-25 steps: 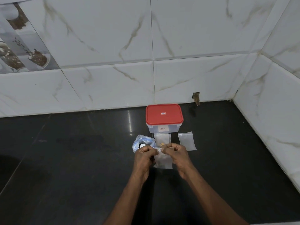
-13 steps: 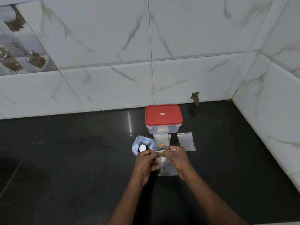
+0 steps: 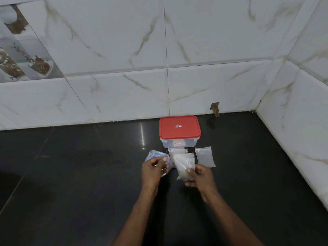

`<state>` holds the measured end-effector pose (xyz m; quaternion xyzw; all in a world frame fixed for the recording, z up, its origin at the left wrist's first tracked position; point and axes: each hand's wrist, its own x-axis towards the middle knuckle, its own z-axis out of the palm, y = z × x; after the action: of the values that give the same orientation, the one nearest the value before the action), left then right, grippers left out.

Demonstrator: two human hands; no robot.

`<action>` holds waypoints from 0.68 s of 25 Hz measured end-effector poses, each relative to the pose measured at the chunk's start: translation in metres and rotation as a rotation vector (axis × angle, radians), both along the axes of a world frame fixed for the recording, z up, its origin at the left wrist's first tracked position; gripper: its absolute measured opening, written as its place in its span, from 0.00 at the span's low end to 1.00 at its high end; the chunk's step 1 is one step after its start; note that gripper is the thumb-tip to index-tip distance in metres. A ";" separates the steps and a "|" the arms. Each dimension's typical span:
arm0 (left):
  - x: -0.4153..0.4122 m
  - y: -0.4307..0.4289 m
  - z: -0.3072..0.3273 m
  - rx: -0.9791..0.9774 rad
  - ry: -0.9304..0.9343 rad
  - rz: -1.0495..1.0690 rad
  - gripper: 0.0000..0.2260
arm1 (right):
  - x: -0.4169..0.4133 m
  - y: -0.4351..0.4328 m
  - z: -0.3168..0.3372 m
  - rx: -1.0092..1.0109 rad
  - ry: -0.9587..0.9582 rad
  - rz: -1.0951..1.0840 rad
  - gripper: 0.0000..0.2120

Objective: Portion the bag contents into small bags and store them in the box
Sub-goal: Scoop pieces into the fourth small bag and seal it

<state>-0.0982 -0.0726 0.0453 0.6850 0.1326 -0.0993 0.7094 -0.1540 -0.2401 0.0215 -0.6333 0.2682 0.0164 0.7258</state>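
Observation:
A clear box with a shut red lid (image 3: 179, 129) stands near the back wall. My right hand (image 3: 199, 177) pinches a small clear bag (image 3: 184, 164) by its lower part and holds it tilted just above the counter. My left hand (image 3: 154, 168) is apart from that bag, its fingers loosely curled in front of the crumpled bluish large bag (image 3: 156, 155); whether it touches it is unclear. A second small bag (image 3: 205, 157) lies flat to the right. A third small bag (image 3: 175, 151) lies just in front of the box, partly hidden.
The black counter (image 3: 79, 174) ends at white marble-look tiled walls behind and on the right (image 3: 292, 139). A small hole in the tile (image 3: 215, 108) sits at the wall's foot, right of the box.
My left hand has let go of the small bag and moved left to the large bag. My right hand alone now holds the small bag, shifted right and tilted.

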 end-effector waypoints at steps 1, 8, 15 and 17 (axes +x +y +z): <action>0.004 0.005 -0.002 0.134 -0.043 0.060 0.04 | 0.008 -0.003 -0.005 -0.035 0.010 -0.107 0.05; 0.020 0.038 -0.023 0.564 0.077 0.181 0.23 | 0.073 0.005 -0.022 -0.276 0.064 -0.086 0.03; 0.033 0.038 -0.045 0.462 0.103 0.112 0.13 | 0.079 0.025 -0.033 -1.253 0.144 0.219 0.29; 0.030 0.038 -0.037 0.434 0.081 0.117 0.12 | 0.079 0.022 -0.034 -1.329 0.054 0.223 0.25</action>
<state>-0.0685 -0.0345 0.0079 0.8083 0.2187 -0.0548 0.5439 -0.0755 -0.2178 -0.0127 -0.9685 0.1725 -0.0616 0.1686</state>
